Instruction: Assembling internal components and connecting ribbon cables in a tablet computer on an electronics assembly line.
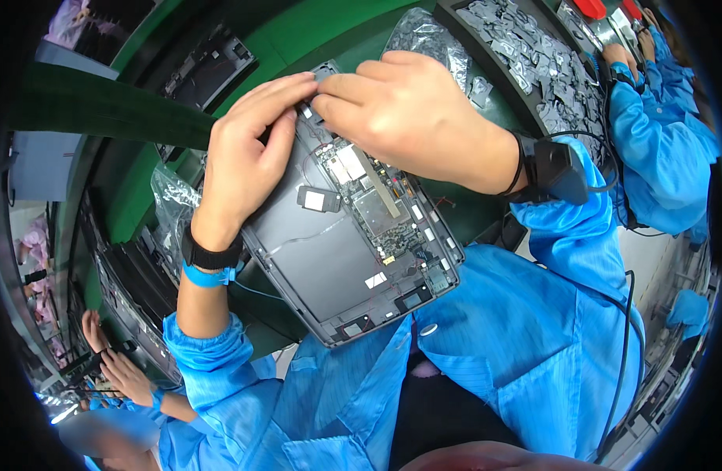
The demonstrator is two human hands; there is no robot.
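Observation:
An opened tablet (306, 235) lies at a slant in front of me, its dark casing and bare circuit board (377, 212) facing up. A small black part with a white label (319, 199) sits on the casing. My left hand (251, 145) grips the tablet's far left edge, fingers bent over it and thumb along the inside. At the far end my right hand (400, 114) is closed, thumb and fingers pinched together beside the left fingertips. Whatever the right hand pinches is hidden beneath its fingers.
A dark tray (526, 118) of many small grey parts stands at the far right, beside a clear plastic bag (432, 39). Another opened casing (208, 67) lies at the far left. Co-workers' hands (129, 377) and blue sleeves (659, 149) show at both sides. A cable (632, 330) hangs at my right.

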